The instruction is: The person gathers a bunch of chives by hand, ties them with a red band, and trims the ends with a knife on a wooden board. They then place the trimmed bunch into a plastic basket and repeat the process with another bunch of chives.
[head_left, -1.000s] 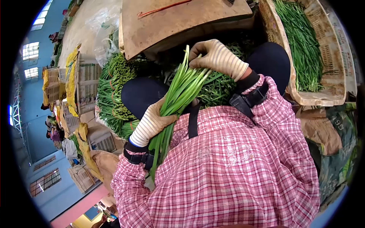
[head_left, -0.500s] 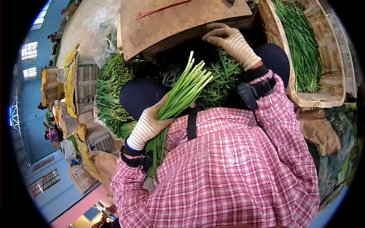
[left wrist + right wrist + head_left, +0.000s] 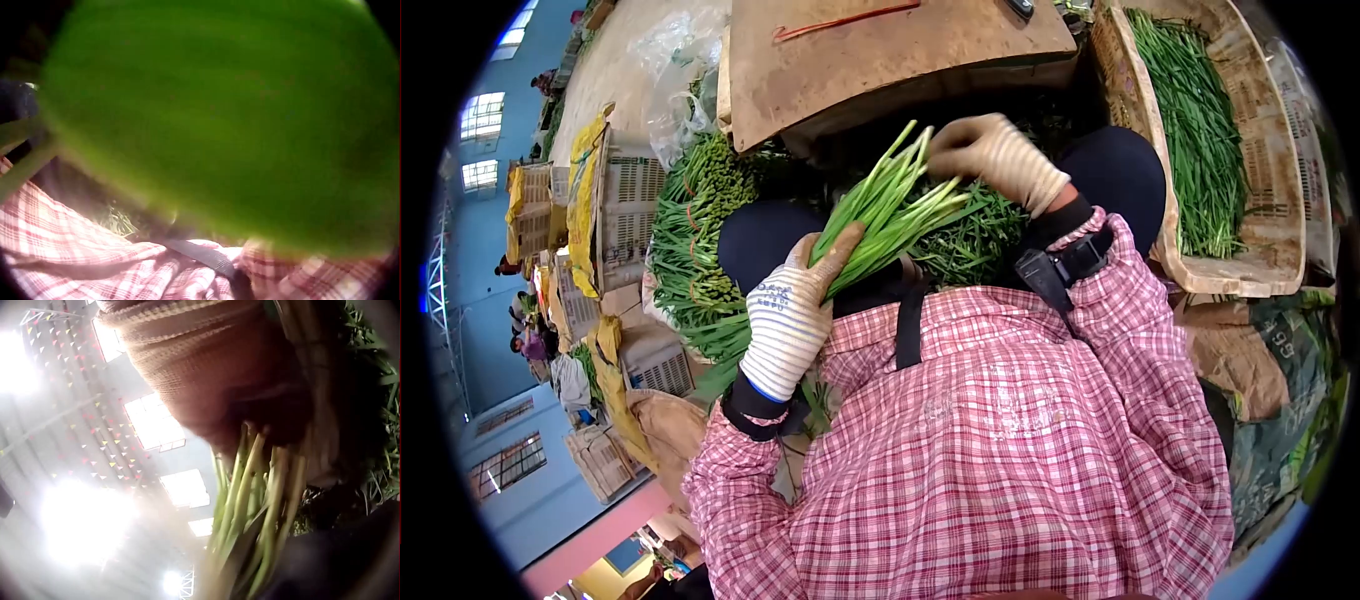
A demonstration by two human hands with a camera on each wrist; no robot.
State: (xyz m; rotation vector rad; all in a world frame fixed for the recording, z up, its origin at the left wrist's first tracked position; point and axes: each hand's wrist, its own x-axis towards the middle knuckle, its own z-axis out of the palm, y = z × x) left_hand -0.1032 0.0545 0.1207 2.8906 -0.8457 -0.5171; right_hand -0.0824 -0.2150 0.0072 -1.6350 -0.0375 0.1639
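Note:
A bunch of garlic chives [image 3: 890, 215] with pale stem ends slants across the lap, its ends fanned apart at the top. My left hand [image 3: 790, 315], in a striped knit glove, grips the bunch around its middle, thumb laid over the stalks. At the pale ends is my gloved right hand [image 3: 995, 160], blurred, its bent fingers pinching among the stalks. Seen from the right wrist, the glove [image 3: 212, 375] hangs over the stem ends [image 3: 256, 487], its fingertips deep in shadow. A blurred green leaf [image 3: 219, 125] fills most of the left wrist view.
Loose greens [image 3: 970, 240] lie between the knees. A brown board [image 3: 880, 70] in front carries a red strip [image 3: 845, 22]. At right stands a plastic crate [image 3: 1235, 280] of garlic chives; at left, tied bundles [image 3: 705, 230] are piled beside the knee. Stacked crates [image 3: 630, 215] stand beyond.
My right hand moved away from the stem ends toward the board, then came back to them. My left hand has turned, so the back of its glove and thumb now show over the bunch.

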